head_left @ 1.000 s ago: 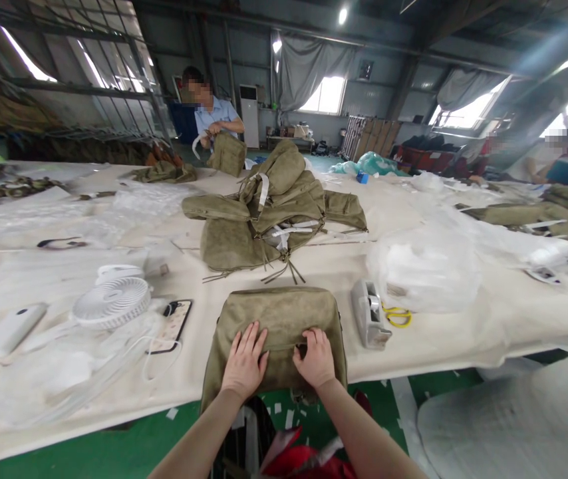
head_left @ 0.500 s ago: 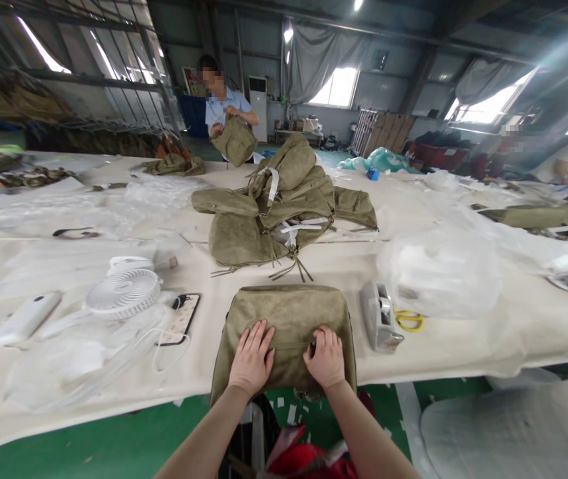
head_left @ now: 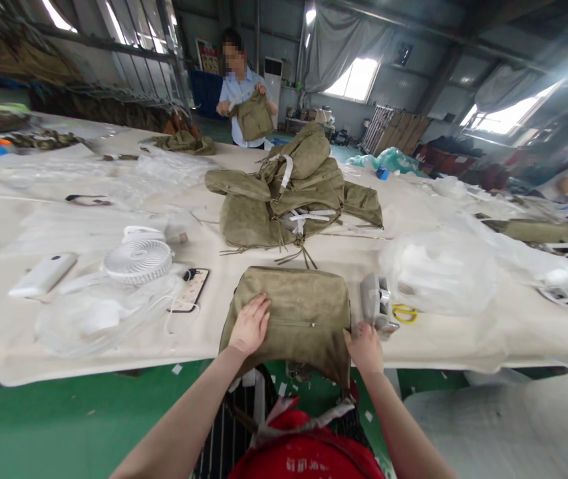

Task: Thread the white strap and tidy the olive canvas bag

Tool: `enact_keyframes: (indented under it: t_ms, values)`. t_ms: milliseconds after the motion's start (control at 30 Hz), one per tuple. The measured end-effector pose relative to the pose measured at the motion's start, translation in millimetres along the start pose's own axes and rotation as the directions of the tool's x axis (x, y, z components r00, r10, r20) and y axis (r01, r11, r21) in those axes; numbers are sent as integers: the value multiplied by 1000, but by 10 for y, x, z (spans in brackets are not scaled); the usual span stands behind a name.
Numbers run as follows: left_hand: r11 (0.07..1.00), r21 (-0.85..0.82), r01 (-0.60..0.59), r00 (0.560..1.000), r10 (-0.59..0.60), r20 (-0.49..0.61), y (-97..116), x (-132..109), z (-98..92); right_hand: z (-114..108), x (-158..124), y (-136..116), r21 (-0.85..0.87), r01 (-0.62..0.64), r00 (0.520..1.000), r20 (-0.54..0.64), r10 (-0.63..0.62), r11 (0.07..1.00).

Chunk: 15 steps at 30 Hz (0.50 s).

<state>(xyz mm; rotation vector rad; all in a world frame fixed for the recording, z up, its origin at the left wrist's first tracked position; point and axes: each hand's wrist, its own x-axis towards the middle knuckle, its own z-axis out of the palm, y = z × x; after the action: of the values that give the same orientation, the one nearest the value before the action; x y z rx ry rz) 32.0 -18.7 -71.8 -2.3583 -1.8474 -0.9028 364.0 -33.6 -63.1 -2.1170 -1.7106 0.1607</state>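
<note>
Olive canvas bag [head_left: 298, 313] sits at the tabletop's [head_left: 89, 233] near edge, hanging a bit over it. Since half a second ago the right hand [head_left: 365, 346] slid off the zipper in the middle out to the bag's 4 o'clock corner, fingers curled on the edge there. Left hand [head_left: 250, 325] is still pressed flat and spread open on the bag's left half. Bag looks suede-ish, boxy, with a zipper line across. Tape dispenser [head_left: 376, 303] just at its 3 o'clock.

A garment workshop in an industrial shed. Beyond the hands, a long cloth-covered table [head_left: 89, 233] bears a pile of olive bags [head_left: 288, 199] and plastic wrapping [head_left: 438, 269]. Past it, a co-worker [head_left: 244, 93] handles another bag.
</note>
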Motion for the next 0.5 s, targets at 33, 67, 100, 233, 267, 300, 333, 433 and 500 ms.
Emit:
enact_keyframes:
  t_ms: [33,67,100,233,267,300,333,433,500]
  values:
    - [996,1,89,994,-89,-56,-112,71,-53,-13,7,65,6,-58,995,81,57,998]
    - [978,13,209,973,-207,-100,-230,144,-108,-22,12,96,20,-103,981,166,98,994]
    - [946,33,321,943,-316,-103,-344,211,-165,-28,14,93,48,-146,962,239,131,988]
    - [882,86,463,879,-469,83,-628,279,-352,-126,-45,-160,315,-449,820,517,245,836]
    - [893,79,442,890,-448,86,-670,232,-368,-180,-76,-246,394,-548,752,618,229,738]
    - [909,65,411,906,-415,86,-725,168,-358,-246,-107,-330,450,-640,678,712,182,623]
    - [925,52,377,921,-380,82,-803,95,-318,-328,-132,-411,492,-706,615,782,98,509]
    - [949,44,313,943,-316,99,-1169,-80,-45,-722,-145,-637,445,-841,460,887,-24,307]
    - [957,31,287,955,-288,65,-1397,-127,181,-1144,-119,-785,468,-853,442,883,-159,231]
